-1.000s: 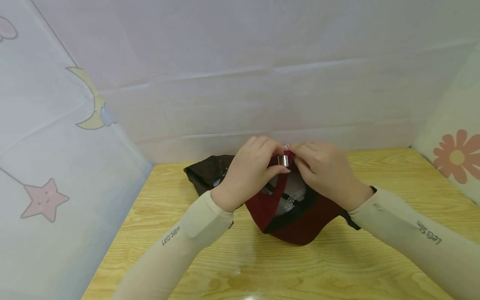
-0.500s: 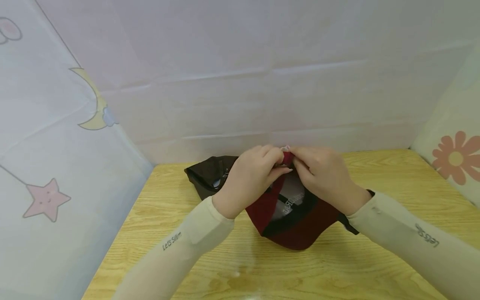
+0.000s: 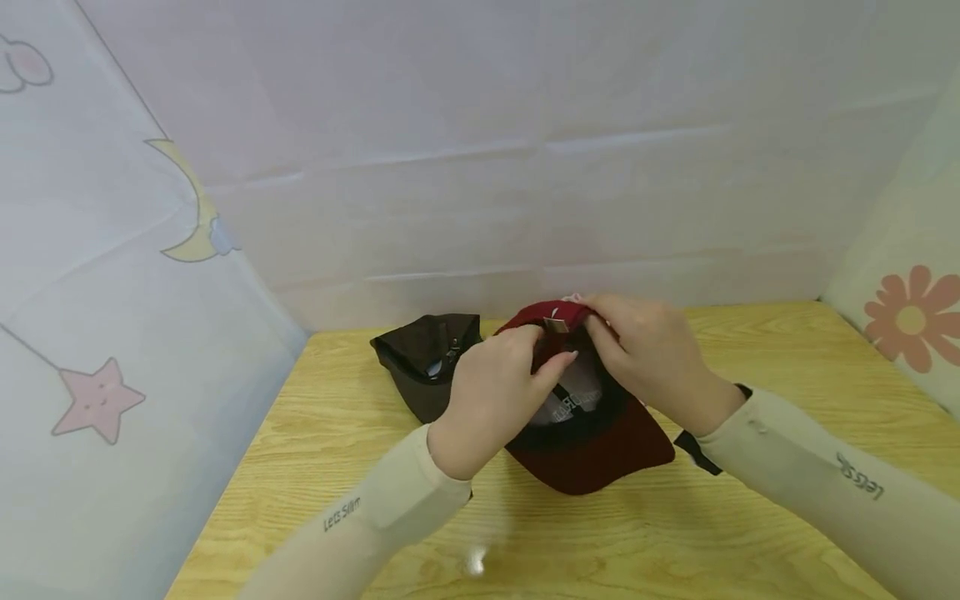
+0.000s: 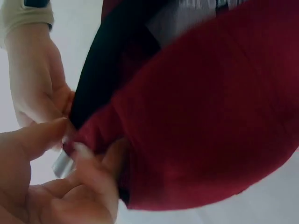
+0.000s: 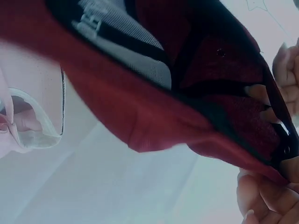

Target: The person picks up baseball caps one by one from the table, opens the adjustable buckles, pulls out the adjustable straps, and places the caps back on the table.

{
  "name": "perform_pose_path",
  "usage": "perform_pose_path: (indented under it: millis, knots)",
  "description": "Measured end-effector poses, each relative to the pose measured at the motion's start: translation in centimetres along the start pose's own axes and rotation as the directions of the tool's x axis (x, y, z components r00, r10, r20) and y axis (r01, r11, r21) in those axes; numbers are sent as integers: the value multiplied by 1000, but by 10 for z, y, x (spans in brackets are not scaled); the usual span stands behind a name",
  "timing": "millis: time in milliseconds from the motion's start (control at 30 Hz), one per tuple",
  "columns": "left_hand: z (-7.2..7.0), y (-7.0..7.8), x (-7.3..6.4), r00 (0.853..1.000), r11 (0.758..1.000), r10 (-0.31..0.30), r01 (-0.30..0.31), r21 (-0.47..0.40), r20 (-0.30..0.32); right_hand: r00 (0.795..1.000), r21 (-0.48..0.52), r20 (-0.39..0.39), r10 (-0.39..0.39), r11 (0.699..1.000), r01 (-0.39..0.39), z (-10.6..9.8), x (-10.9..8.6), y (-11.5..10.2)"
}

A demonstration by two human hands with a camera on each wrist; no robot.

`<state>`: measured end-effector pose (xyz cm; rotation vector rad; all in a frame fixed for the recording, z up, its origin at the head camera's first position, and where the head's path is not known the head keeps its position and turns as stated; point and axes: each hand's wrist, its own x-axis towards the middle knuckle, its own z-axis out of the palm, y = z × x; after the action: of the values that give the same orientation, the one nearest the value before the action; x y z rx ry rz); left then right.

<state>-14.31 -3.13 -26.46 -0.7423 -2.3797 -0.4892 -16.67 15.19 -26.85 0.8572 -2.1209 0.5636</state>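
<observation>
In the head view a dark red baseball cap [image 3: 600, 467] is tipped with its brim toward me and its inside showing. My right hand [image 3: 660, 358] pinches the cap's back edge between thumb and fingers. My left hand [image 3: 487, 396] holds the same edge from the left, some fingertips hidden inside the cap. Between the hands, a flat metal buckle [image 3: 555, 324] sits on the back strap. The left wrist view shows my left fingers [image 4: 93, 175] curled at the strap, close by the silvery buckle [image 4: 63, 164]. Lettering [image 5: 88, 21] marks the grey inner panel in the right wrist view.
A dark brown cap [image 3: 416, 387] lies left of the red one, partly behind my left hand. The right wrist view shows a pink fabric item [image 5: 37, 67] with a rounded, pale-edged opening. The wooden table [image 3: 315, 433] meets a draped backdrop [image 3: 420, 225] behind.
My left hand has moved down and left, its thumb spreading from the fingers. The cap has turned, so its back edge and buckle show more. My right hand stays at the edge.
</observation>
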Motion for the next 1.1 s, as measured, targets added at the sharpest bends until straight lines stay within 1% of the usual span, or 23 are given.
perform_pose_path:
  millis: [67,200,333,400,467,567,667,767,867,967,1100]
  knots:
    - [2,1,0,1000,1000,-10,10,-22,17,1000,4,-6,-7,1000,7,1,0,0]
    - [9,-2,1,1000,992,-16,15,-127,-12,1000,8,-5,6,1000,-6,2,-1,1]
    - [13,-6,0,999,972,-34,29,-233,-17,997,16,16,71,997,-72,2,-2,3]
    - [15,-8,0,999,963,-35,30,-267,-16,994,25,25,106,994,-107,2,-3,5]
    - [16,-9,-1,999,955,-31,25,-294,-16,993,25,26,119,993,-119,2,-4,6]
    - [16,-9,-2,999,945,-26,19,-326,-19,997,4,18,77,997,-78,2,-5,8]
    - [16,-10,-2,1000,935,-21,14,-353,-16,1000,-20,27,-5,1000,5,1,-6,10]
    - [16,-11,-1,1000,925,-25,22,-379,-4,996,-15,41,-77,997,77,1,-6,13]
    - [17,-12,-1,999,914,-33,36,-403,14,991,-8,39,-130,991,130,2,-6,15]
    - [19,-13,-1,999,905,-38,48,-422,30,986,-5,38,-160,987,161,2,-7,16]
    - [20,-14,-1,999,899,-39,52,-435,38,984,-6,31,-175,984,175,3,-8,17]
